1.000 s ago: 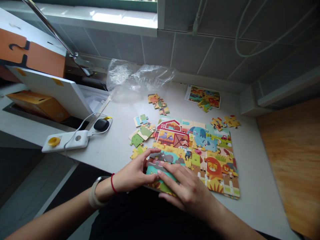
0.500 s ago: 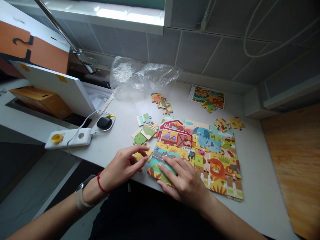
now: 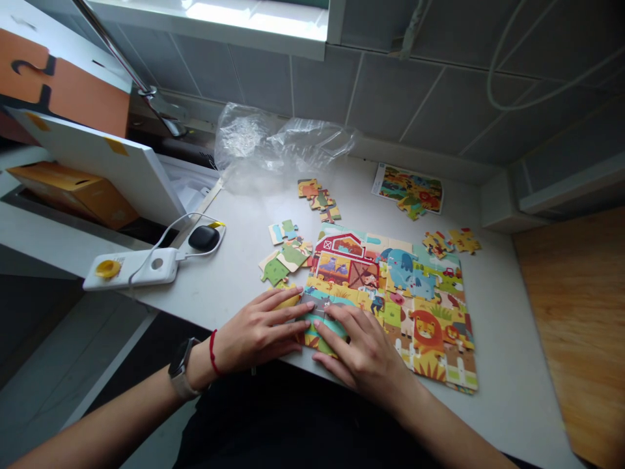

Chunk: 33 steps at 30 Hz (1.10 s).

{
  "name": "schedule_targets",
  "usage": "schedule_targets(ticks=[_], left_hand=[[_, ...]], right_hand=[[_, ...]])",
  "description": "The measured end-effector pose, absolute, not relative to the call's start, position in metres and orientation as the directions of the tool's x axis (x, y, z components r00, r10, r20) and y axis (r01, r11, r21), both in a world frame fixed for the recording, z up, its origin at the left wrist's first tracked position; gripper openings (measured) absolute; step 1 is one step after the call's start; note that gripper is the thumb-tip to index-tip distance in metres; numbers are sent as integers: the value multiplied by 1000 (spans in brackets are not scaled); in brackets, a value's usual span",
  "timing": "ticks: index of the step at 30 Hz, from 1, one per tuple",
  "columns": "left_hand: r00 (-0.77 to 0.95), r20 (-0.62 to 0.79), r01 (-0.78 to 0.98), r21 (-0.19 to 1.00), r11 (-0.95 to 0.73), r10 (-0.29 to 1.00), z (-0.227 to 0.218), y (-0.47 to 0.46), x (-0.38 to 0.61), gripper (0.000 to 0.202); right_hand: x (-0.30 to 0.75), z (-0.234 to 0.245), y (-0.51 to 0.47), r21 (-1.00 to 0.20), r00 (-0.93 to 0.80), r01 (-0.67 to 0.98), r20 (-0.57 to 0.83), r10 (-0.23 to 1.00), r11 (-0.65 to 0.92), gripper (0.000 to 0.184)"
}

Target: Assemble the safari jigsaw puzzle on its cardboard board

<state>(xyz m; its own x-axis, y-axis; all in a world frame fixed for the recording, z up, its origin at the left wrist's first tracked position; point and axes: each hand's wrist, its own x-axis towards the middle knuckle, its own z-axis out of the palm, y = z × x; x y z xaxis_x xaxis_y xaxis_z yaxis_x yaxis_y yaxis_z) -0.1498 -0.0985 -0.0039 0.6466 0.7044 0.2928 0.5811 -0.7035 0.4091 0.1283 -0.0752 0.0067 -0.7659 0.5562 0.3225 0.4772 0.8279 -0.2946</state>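
Note:
A colourful farm jigsaw puzzle [image 3: 405, 293], mostly joined, lies on the white counter [image 3: 234, 286]. My left hand [image 3: 258, 332] lies flat with fingers stretched out, pressing the puzzle's near left corner and covering a loose yellow piece [image 3: 289, 301]. My right hand [image 3: 364, 352] rests flat beside it, fingers spread on the same corner pieces. Loose pieces [image 3: 283, 257] lie just left of the puzzle. More loose pieces [image 3: 319, 197] sit behind it, and two others [image 3: 452, 242] at its far right corner.
A reference picture card [image 3: 409, 189] lies near the tiled wall. A crumpled clear plastic bag [image 3: 278, 146] sits at the back. A white power bank [image 3: 131, 268] with cable and a black earbud case [image 3: 204, 238] are at left, beside a white box lid [image 3: 102, 172]. Wooden board [image 3: 576, 326] at right.
My left hand moved from the loose yellow piece back onto the puzzle's near left corner, fingers now flat beside my right hand. The right hand stayed on the corner.

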Motion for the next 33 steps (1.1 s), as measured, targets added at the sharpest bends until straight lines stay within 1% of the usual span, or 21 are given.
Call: schedule_targets(ticks=[4,10,16,25,29,33], left_hand=[[656,291,573,409,-710,697,-3,-99,-150,42],[651,297,576,406,-709,699,-1,-98,-148,35],[674,312,567,363,-739,670,-1,-97,-148,33],[688,336,559,321,-764,644,0,-97,-144,38],[682,360,566,292,-771,637,2,-96,-140,36],[674,344,583,298,-756,654,2,-96,-136,34]], right_hand=[[130,4,-81,-304,-743,483,354,568,821,37],[134,4,-90,-346,-662,540,389,641,767,32],[139,7,-103,-324,-616,610,380,690,723,27],[137,2,-107,-323,-611,603,400,683,729,28],[136,6,-106,-304,-605,628,387,696,716,28],[137,9,-106,-272,-619,650,353,702,710,25]])
